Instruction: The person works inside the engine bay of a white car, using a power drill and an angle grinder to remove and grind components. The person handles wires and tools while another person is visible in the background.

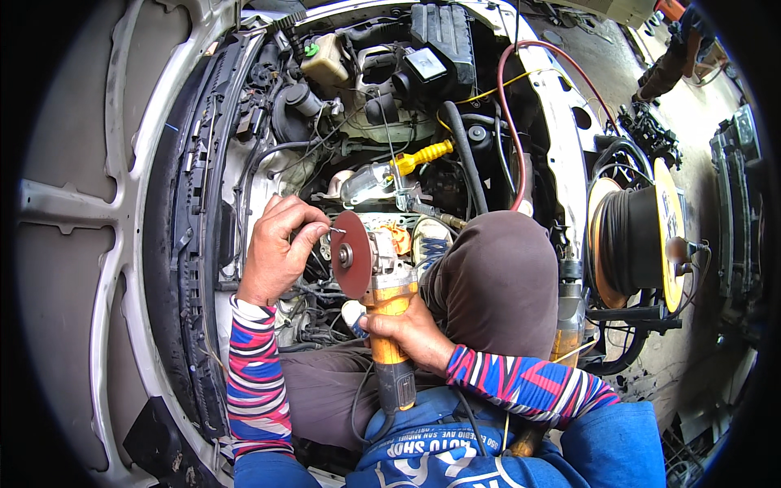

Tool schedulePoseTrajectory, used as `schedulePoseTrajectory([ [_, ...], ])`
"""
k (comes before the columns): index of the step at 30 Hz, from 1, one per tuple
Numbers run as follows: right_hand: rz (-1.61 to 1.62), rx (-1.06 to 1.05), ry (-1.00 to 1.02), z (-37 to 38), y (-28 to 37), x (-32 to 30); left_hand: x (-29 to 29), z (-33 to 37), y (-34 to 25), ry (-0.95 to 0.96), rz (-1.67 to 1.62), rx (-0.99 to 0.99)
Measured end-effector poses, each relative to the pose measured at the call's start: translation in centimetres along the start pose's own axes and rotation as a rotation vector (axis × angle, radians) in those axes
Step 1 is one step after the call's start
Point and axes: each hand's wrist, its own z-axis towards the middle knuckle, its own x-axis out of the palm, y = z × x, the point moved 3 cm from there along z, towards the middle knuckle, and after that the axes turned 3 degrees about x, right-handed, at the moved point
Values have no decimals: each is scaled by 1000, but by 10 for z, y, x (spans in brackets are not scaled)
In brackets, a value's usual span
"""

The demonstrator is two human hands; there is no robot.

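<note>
My right hand (413, 332) is wrapped round the yellow body of an angle grinder (390, 299), held upright in front of my lap. A reddish-brown disc (351, 275) on the grinder faces left. Between its thumb and fingers, my left hand (278, 246) pinches a small, thin metal piece (337, 231), perhaps a screw or a bit. Its tip is at the disc's upper left edge; whether they touch I cannot tell. No sparks show. A dark cord (358, 407) hangs beside the grinder's lower end.
I sit in a car's engine bay, one bent knee (504, 264) right of the grinder. Ahead is a work lamp with a yellow handle (425, 158). On the right are another power tool (571, 321), a cable reel (639, 236) and a red hose (502, 77). Another person (675, 57) stands far right.
</note>
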Motion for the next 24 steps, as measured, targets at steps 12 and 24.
schedulePoseTrajectory([
  [12, 19, 9, 42, -1, 4, 1, -19, -11, 1, -78, -149, -80],
  [24, 31, 68, 62, -6, 9, 4, -37, -29, -12, -209, -475, -248],
])
